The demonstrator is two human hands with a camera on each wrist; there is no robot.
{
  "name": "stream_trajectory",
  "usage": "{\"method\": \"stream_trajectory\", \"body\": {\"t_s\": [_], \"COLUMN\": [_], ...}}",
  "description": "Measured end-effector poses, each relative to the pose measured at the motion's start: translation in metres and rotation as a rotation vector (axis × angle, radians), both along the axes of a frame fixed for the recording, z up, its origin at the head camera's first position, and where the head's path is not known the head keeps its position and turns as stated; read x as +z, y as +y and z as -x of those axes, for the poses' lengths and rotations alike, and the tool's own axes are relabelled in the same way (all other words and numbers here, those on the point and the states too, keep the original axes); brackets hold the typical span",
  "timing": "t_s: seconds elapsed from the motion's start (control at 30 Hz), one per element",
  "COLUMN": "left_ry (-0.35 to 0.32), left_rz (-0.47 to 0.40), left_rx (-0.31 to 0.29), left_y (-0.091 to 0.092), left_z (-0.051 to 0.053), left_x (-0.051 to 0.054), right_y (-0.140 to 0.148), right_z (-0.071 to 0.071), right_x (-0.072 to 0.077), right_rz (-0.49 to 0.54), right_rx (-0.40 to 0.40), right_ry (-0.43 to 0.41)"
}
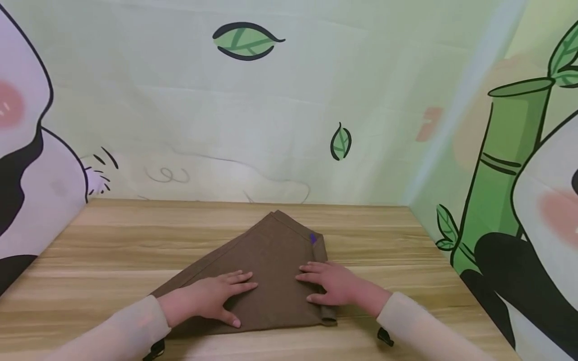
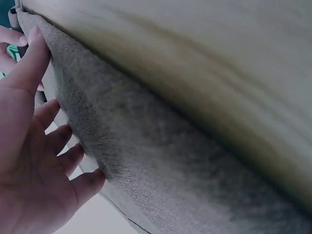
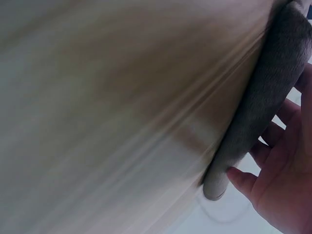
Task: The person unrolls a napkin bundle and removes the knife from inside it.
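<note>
Cloth (image 1: 271,296): brown, small purple mark (image 1: 313,238)
Bench (image 1: 384,250): tan wood grain, streaked
Backdrop (image 1: 280,110): pale green, black-outlined green leaves (image 1: 246,41)
Bamboo (image 1: 506,130): green, outlined black
Sleeves (image 1: 140,321): cream

Pale green wall (image 1: 289,110) with cartoon leaves (image 1: 246,41) and bamboo (image 1: 510,130) behind a wood-grain table (image 1: 384,235).

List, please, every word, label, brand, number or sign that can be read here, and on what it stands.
No readable text.
Purple mark on the brown cloth: too small to tell if it is writing.
Red mark on the wall: too blurred to tell.
</note>
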State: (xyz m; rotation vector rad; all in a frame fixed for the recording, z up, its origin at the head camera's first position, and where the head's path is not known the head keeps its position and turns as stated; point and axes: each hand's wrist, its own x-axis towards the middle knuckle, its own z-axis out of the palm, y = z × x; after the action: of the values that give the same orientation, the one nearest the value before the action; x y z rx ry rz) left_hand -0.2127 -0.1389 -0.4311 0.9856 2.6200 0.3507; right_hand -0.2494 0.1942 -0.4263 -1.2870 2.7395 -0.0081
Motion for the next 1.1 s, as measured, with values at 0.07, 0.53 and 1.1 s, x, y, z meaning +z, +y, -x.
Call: {"method": "stream_trajectory", "body": {"t_s": [0.07, 0.53, 1.1], "left_ry": [-0.004, 0.020, -0.010], "left_rz": [-0.005, -0.028, -0.045], "left_rx": [0.004, 0.011, 0.007], "left_y": [-0.002, -0.016, -0.022], "left_z": [-0.001, -0.006, -0.005], "left_x": [0.001, 0.002, 0.001], "right_y": [0.005, 0.022, 0.041], "right_z": [-0.001, -0.002, -0.005], "right_x": [0.000, 0.010, 0.009], "right_rz": [0.017, 0.025, 0.075], "right_rx": [-0.003, -0.037, 0.019], "right_ry": [-0.002, 0.012, 0.013]}}
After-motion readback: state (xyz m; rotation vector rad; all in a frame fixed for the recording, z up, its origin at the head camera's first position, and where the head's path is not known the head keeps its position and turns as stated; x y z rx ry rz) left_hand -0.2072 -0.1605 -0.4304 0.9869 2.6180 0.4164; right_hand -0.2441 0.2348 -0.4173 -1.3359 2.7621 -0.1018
